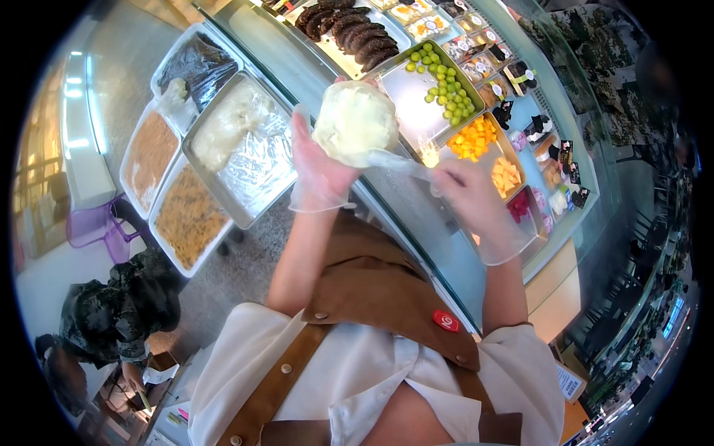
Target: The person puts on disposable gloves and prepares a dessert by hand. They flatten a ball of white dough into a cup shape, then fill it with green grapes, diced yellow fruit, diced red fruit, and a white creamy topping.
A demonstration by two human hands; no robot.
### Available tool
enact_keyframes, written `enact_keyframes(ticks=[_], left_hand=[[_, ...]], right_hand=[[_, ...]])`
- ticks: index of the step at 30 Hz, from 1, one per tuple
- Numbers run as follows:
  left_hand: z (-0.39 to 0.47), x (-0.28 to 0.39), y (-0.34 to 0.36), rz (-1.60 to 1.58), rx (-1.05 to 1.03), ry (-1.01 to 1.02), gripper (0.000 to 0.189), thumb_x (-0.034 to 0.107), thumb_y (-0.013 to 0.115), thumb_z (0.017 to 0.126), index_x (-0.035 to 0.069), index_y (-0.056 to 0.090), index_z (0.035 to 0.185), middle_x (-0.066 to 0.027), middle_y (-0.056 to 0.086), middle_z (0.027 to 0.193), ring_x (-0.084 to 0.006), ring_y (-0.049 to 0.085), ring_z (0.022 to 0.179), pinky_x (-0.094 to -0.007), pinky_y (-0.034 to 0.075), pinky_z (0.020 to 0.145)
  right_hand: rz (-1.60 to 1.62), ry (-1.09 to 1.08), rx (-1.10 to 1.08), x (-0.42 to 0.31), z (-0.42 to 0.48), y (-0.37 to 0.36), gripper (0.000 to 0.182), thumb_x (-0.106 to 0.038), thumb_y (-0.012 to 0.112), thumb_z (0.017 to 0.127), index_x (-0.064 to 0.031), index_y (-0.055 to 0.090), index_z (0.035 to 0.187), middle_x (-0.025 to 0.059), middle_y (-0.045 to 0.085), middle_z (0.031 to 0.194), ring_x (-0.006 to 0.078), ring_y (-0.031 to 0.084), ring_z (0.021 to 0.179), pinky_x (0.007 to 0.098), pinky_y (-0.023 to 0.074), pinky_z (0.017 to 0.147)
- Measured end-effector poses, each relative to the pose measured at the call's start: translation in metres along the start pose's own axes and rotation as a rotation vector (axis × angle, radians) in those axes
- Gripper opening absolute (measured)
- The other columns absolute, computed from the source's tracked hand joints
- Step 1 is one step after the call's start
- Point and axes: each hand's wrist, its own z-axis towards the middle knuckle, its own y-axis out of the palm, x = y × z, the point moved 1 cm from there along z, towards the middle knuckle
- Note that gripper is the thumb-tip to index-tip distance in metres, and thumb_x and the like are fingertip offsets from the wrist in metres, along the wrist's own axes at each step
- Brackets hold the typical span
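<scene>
My left hand [326,161], in a clear disposable glove, holds up a round, flattened piece of pale dough topped with a cream-like layer [355,120]. Its fingers are largely hidden behind the piece. My right hand [471,192], gloved as well, grips a pale, translucent spatula-like tool [399,163]. The tool's far end touches the lower right edge of the pale round. To the left sits a metal tray [241,218] with a mass of soft white dough [223,125] and clear plastic film [254,167].
White tubs with brown powder [150,148] and brown crumbs [189,217] stand left. Right are trays of green grapes [449,92], mango cubes [474,138] and dark sliced rolls [357,33], beside a curved glass case edge [608,184]. A person in camouflage [120,306] bends at lower left.
</scene>
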Motion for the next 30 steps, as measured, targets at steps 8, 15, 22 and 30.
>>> enact_keyframes(ticks=[8, 15, 22, 30], left_hand=[[0.007, -0.01, 0.004, 0.012, -0.036, 0.002, 0.08, 0.068, 0.016, 0.097, 0.013, 0.038, 0.15, -0.0174, 0.039, 0.153, -0.039, 0.035, 0.141, -0.0583, 0.025, 0.116], [0.003, 0.009, -0.001, 0.056, -0.009, 0.115, 0.085, 0.071, 0.011, 0.095, 0.012, 0.037, 0.15, -0.017, 0.038, 0.153, -0.0403, 0.035, 0.141, -0.0582, 0.025, 0.116], [-0.017, 0.025, -0.018, -0.072, -0.119, 0.287, 0.065, 0.067, 0.046, 0.092, 0.018, 0.058, 0.133, -0.0099, 0.063, 0.129, -0.0323, 0.06, 0.119, -0.0537, 0.047, 0.102], [-0.062, 0.023, 0.011, -0.122, -0.181, 0.189, 0.071, 0.066, 0.021, 0.1, 0.018, 0.051, 0.142, -0.009, 0.062, 0.13, -0.0263, 0.061, 0.117, -0.0478, 0.047, 0.102]], right_hand=[[0.072, 0.023, -0.172, -0.009, 0.025, 0.01, 0.024, -0.022, 0.058, 0.096, -0.0016, 0.065, 0.085, 0.001, 0.055, 0.067, 0.0096, 0.05, 0.064, 0.0283, 0.0432, 0.061], [0.0, -0.018, -0.034, -0.013, 0.041, -0.009, 0.023, -0.022, 0.059, 0.096, -0.0007, 0.066, 0.091, 0.0028, 0.059, 0.073, 0.0103, 0.052, 0.07, 0.0284, 0.045, 0.066], [0.222, -0.113, -0.023, 0.078, 0.066, -0.018, 0.025, -0.016, 0.053, 0.1, -0.007, 0.055, 0.078, -0.0051, 0.04, 0.07, 0.0057, 0.039, 0.065, 0.0218, 0.032, 0.058], [-0.009, -0.33, -0.107, 0.015, 0.07, 0.026, 0.019, -0.012, 0.05, 0.098, -0.0031, 0.051, 0.081, 0.0003, 0.048, 0.077, 0.0102, 0.043, 0.072, 0.0254, 0.0363, 0.066]])
